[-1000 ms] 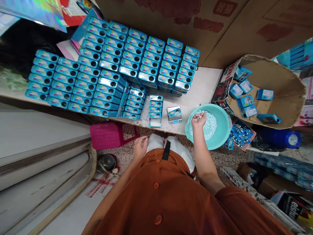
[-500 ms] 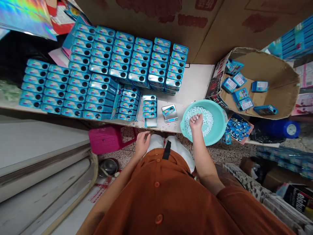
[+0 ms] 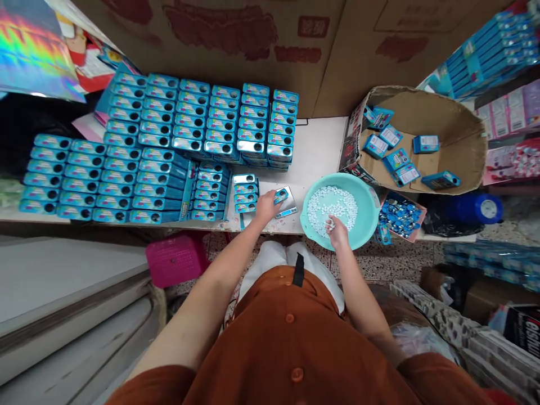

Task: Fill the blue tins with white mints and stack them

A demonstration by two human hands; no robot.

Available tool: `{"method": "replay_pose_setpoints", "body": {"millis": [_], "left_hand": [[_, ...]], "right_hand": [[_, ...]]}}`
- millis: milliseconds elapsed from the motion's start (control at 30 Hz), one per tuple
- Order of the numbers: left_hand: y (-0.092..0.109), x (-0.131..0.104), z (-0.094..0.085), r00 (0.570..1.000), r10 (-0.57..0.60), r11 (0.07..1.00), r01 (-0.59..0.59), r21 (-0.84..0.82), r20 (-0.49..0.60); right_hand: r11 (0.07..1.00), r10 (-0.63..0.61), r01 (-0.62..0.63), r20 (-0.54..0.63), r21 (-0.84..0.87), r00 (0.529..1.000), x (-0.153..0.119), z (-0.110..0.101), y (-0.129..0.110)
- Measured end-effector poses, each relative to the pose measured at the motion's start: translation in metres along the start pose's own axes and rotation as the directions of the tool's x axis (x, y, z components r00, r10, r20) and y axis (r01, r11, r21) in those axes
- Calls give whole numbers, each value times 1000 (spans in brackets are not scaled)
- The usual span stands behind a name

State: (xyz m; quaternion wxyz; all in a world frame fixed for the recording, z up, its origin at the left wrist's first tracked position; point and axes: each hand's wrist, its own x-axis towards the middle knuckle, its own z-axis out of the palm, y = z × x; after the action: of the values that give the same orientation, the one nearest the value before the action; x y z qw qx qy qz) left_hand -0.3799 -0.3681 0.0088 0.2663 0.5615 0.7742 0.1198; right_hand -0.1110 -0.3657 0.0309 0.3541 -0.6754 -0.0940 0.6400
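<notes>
My left hand (image 3: 265,207) reaches over the work surface, its fingers closed on the near end of a small blue tin (image 3: 281,196). That tin sits on a flat silver digital scale (image 3: 291,201). Just left of this hand stands a short row of similar blue tins (image 3: 245,190). My right hand (image 3: 338,233) is at the near side of a turquoise basin (image 3: 368,219), its fingers curled around a few white pellets (image 3: 331,226). Many more white pellets (image 3: 314,203) lie spread over the basin's bottom.
Stacked blue tins (image 3: 196,121) fill the left and back of the white table (image 3: 314,146). On the right are a cut-open cardboard box (image 3: 458,121) with blue packets and a tray of shiny blue caps (image 3: 400,216). A pink stool (image 3: 175,261) stands below the left edge.
My left hand has moved from beside my lap up to the tin on the scale. My right hand has shifted toward the basin's near side. The view has shifted too.
</notes>
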Motion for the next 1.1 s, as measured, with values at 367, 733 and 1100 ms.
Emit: {"method": "replay_pose_setpoints", "body": {"millis": [367, 733, 1100], "left_hand": [[98, -55, -47, 911, 331, 943, -314, 107, -247], [111, -56, -16, 930, 256, 950, -293, -108, -264], [39, -41, 5, 920, -290, 923, 196, -330, -264]], "right_hand": [[998, -43, 45, -51, 53, 998, 13, -49, -12], [996, -37, 38, -16, 81, 999, 21, -63, -19], [993, -87, 89, 32, -82, 996, 17, -63, -20]]}}
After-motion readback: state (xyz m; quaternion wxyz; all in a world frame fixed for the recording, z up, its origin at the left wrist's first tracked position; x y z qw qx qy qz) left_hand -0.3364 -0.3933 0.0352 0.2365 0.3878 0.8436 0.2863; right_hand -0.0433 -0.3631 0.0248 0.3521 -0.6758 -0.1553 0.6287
